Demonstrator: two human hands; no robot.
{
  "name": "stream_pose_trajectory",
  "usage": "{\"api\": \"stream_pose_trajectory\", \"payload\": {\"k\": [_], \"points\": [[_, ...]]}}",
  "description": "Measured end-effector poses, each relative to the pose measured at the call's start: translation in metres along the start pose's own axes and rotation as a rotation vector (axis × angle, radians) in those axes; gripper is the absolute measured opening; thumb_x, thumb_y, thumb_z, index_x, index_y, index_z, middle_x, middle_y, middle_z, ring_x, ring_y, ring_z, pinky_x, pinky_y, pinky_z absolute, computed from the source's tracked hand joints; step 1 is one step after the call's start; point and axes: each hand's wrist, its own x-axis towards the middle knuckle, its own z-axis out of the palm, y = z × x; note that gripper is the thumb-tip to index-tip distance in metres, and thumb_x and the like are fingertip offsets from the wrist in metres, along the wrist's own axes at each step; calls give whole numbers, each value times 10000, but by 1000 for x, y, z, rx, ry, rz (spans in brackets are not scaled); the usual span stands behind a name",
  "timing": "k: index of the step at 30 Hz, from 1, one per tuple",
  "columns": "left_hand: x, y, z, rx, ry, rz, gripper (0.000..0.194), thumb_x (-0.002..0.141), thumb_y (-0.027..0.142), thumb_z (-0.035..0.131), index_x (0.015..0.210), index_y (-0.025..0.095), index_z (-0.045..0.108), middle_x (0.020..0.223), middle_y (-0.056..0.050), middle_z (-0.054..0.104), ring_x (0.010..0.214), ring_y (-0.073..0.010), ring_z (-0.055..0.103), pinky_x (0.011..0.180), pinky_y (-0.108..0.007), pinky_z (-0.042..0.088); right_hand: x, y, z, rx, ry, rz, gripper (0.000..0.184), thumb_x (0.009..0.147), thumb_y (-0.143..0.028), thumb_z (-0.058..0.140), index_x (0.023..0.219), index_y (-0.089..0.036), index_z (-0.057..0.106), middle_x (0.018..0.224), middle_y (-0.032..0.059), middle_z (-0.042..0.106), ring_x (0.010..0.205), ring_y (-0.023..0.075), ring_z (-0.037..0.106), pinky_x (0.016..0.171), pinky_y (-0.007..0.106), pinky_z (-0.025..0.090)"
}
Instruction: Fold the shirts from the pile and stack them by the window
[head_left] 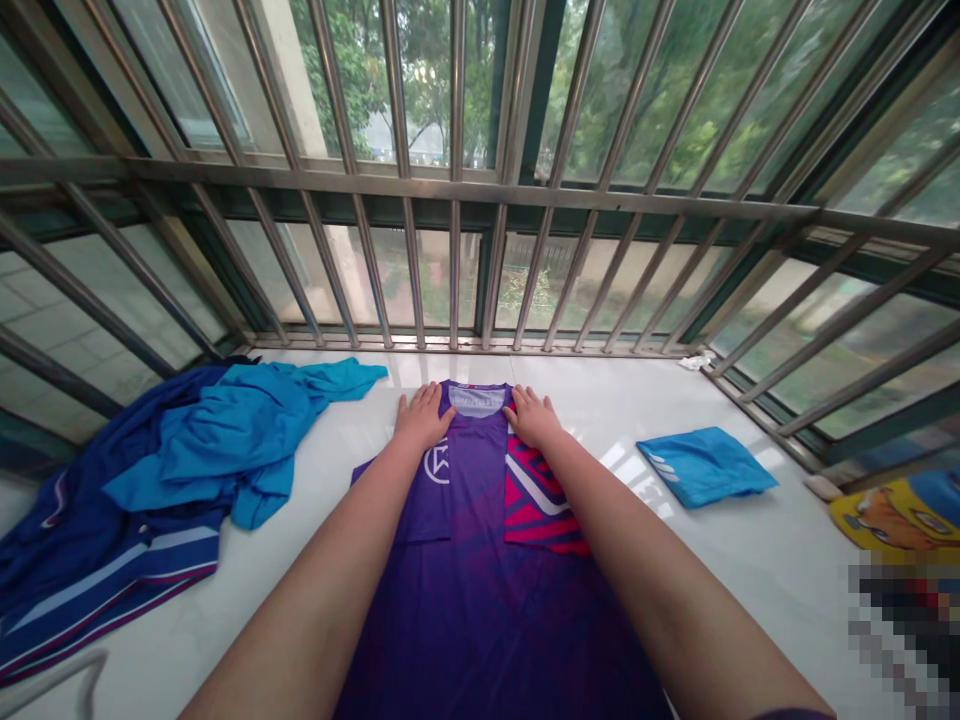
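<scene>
So, both hands [478,418] lie flat and open, palms down, on a purple polyester sports jersey [480,600] spread on a white glossy tiled surface [757,590]. Neither hand pinches or grips the cloth. The left hand [424,417] has its fingers fanned apart and rests at the jersey's shoulder, just beside the collar, its fingertips reaching the top edge. The right hand [534,418] sits on the opposite shoulder, with its fingers closer together and touching the collar's edge.

The jersey lies lengthwise, collar away from the person and close to the foot of the window. Two flaps lie turned in along its sides: the left one carries a white round emblem [436,462], and the right one shows a magenta and white pattern [541,500].

Well to the left lies a crumpled bright blue garment [225,440], heaped over a navy tracksuit piece with pale stripes [97,535]. To the right sits a neatly flattened blue cloth bundle [705,465], and a small crumpled white scrap [697,361] lies in the far corner. Near the right edge is a yellow cartoon-printed item [904,515], beside a pixelated patch too blurred to read. Steel window bars [450,190] run across the whole far side, with green trees beyond the glass.
</scene>
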Motion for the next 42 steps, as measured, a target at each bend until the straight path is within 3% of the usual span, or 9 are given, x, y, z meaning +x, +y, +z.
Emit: {"api": "stream_pose_trajectory", "payload": {"k": [5,11,15,18,22,25,30,38,42], "points": [[28,2,-17,-24,-1,-52,524,1105,421,377,1557,256,584,1661,-164,545,1541,-356,496,1251,-598,417,25,7,-19,30,9,48,519,1169,-414,309,1442,-189,690,1514,190,645,1379,300,612,1181,442,441],[65,-3,-35,-101,-22,-141,285,954,379,694,1168,219,794,1318,-158,766,1213,-352,727,1006,-451,596,48,5,-24,53,36,160,425,1072,-426,609,1379,-158,730,1419,198,673,1248,311,678,1041,379,515],[65,-7,-41,-201,13,-109,185,966,345,699,1041,211,802,1155,-96,813,1081,-268,758,942,-350,596,51,1,-31,98,63,137,280,1055,-330,625,1210,-174,799,1285,152,728,1155,264,700,987,320,514],[43,-14,-49,-270,84,-56,224,1006,339,646,1128,203,775,1188,-79,794,1055,-218,743,965,-320,585,36,3,-45,140,120,89,285,1073,-299,575,1248,-176,765,1264,130,727,1117,237,695,996,310,508],[-22,-35,-53,-392,189,94,178,969,333,673,1080,233,771,1208,-62,748,1120,-225,707,1028,-353,579,-25,15,-52,246,221,-82,281,1073,-303,555,1266,-217,739,1229,101,718,1056,234,688,993,349,526],[-83,-52,-40,-458,253,238,146,948,295,666,1019,275,792,1179,-53,728,1187,-240,677,1107,-396,548,-86,23,-40,307,261,-265,220,1049,-286,590,1173,-241,766,1187,100,719,1098,252,679,1005,370,532],[-148,-59,-16,-277,135,231,174,947,281,663,996,315,826,1214,-50,743,1148,-269,694,1067,-442,568,-159,20,-7,168,124,-374,255,1035,-194,572,1149,-251,793,1228,106,742,1131,258,683,1025,390,535],[-139,-1,-23,-122,137,256,454,1063,211,397,1356,216,742,1487,-121,705,1413,-265,628,1267,-453,457,-157,-9,-11,158,207,-250,403,1080,-234,443,1358,-204,732,1386,138,727,1308,262,647,1194,426,470],[-119,29,-11,-6,48,200,593,1110,409,376,1617,145,533,1754,-166,426,1643,-321,376,1349,-540,315,-129,-33,0,35,167,-140,612,1130,-432,400,1662,-139,474,1773,168,371,1645,321,330,1346,535,237]]}}
